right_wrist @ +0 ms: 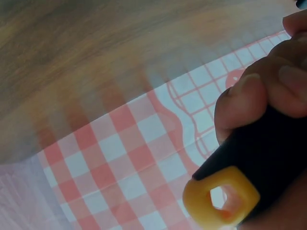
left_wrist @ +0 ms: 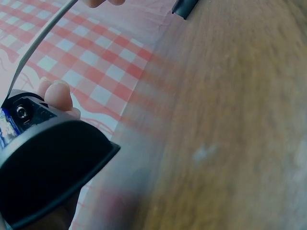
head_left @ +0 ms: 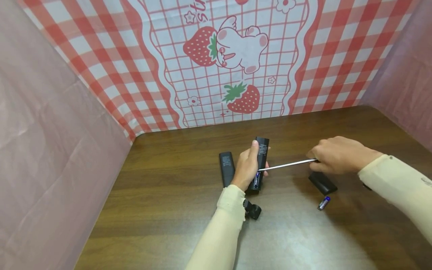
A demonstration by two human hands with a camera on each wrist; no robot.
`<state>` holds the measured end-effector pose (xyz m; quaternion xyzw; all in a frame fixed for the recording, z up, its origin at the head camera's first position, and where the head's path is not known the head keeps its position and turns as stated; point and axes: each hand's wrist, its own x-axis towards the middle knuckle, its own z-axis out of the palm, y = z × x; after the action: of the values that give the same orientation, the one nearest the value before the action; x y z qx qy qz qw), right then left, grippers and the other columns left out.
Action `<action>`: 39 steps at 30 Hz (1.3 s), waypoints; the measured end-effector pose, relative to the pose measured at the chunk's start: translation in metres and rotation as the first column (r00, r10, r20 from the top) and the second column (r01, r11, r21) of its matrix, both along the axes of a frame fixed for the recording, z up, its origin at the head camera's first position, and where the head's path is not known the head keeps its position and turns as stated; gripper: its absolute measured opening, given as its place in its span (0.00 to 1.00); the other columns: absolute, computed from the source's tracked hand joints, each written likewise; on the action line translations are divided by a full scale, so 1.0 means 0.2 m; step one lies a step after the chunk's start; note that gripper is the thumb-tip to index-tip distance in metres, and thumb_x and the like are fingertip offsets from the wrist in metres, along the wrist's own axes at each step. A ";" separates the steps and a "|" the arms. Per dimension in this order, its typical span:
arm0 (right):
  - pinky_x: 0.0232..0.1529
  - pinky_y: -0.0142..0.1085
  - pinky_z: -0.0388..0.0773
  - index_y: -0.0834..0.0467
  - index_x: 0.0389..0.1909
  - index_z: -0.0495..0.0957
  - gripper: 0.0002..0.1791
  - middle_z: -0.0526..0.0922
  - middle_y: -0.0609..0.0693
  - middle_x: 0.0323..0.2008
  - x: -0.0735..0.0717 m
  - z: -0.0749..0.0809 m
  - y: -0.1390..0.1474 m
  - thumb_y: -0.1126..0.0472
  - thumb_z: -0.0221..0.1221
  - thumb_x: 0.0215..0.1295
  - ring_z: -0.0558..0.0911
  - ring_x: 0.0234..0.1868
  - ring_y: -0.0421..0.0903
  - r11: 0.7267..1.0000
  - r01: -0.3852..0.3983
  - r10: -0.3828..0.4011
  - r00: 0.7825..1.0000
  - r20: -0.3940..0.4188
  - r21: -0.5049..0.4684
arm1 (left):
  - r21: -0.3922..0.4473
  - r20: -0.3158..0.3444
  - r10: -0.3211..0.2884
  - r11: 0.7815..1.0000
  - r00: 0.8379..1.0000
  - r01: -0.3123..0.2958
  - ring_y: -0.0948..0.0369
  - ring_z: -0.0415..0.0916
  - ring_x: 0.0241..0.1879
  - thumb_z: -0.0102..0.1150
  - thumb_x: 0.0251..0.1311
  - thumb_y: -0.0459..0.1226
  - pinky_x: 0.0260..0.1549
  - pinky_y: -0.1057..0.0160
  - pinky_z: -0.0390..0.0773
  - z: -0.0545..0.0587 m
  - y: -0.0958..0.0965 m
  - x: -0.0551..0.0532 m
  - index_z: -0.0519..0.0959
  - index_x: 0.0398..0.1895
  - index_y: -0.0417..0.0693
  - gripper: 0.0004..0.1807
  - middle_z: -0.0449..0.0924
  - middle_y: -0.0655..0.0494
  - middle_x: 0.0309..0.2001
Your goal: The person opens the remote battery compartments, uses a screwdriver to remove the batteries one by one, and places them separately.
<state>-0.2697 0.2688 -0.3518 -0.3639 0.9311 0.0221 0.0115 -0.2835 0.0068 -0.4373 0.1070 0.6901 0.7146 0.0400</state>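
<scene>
My left hand (head_left: 245,168) grips a black remote control (head_left: 263,148), its thumb along the side. The remote's lower back is uncovered, showing a blue-and-silver battery (head_left: 257,180) in the compartment; in the left wrist view a metal contact (left_wrist: 21,112) shows beside the battery (left_wrist: 7,128). My right hand (head_left: 339,154) holds a screwdriver, fingers curled round its black handle (right_wrist: 276,151) with a yellow end (right_wrist: 195,203). Its long metal shaft (head_left: 287,164) points left, the tip right at the battery's upper end.
A second black remote (head_left: 227,167) lies on the wooden table (head_left: 162,210), left of my left hand. Below my right hand lie a black cover piece (head_left: 323,183) and a loose blue-and-silver battery (head_left: 324,203). A checked cloth (head_left: 114,71) hangs behind the table.
</scene>
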 end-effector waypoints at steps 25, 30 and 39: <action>0.18 0.33 0.64 0.43 0.19 0.71 0.15 0.66 0.34 0.14 -0.06 -0.02 0.01 0.53 0.68 0.58 0.63 0.17 0.32 1.000 -0.008 0.008 1.000 0.025 -0.006 | -0.021 -0.018 0.017 1.000 1.000 -0.018 0.56 0.76 0.12 0.34 0.71 0.67 0.14 0.60 0.79 -0.01 0.01 -0.01 0.84 0.53 0.47 0.39 0.79 0.48 0.20; 0.17 0.32 0.63 0.43 0.20 0.71 0.15 0.65 0.34 0.14 -0.05 -0.02 0.01 0.53 0.68 0.58 0.63 0.17 0.32 1.000 -0.012 0.012 1.000 0.019 -0.006 | -0.039 -0.019 0.040 0.998 0.999 -0.041 0.56 0.77 0.12 0.34 0.71 0.67 0.14 0.60 0.80 -0.01 0.01 -0.01 0.84 0.53 0.47 0.40 0.80 0.48 0.20; 0.16 0.38 0.66 0.50 0.25 0.77 0.09 0.67 0.38 0.15 0.04 -0.04 -0.02 0.55 0.67 0.59 0.65 0.17 0.36 0.999 0.035 -0.034 0.987 -0.155 0.002 | 0.050 0.005 0.150 0.987 0.989 -0.150 0.55 0.77 0.14 0.34 0.72 0.66 0.16 0.57 0.82 -0.01 0.01 -0.01 0.83 0.53 0.44 0.40 0.80 0.43 0.21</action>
<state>-0.2619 0.2640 -0.3590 -0.3449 0.9353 0.0523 -0.0599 -0.2857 0.0091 -0.4383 0.0554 0.6782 0.7326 -0.0162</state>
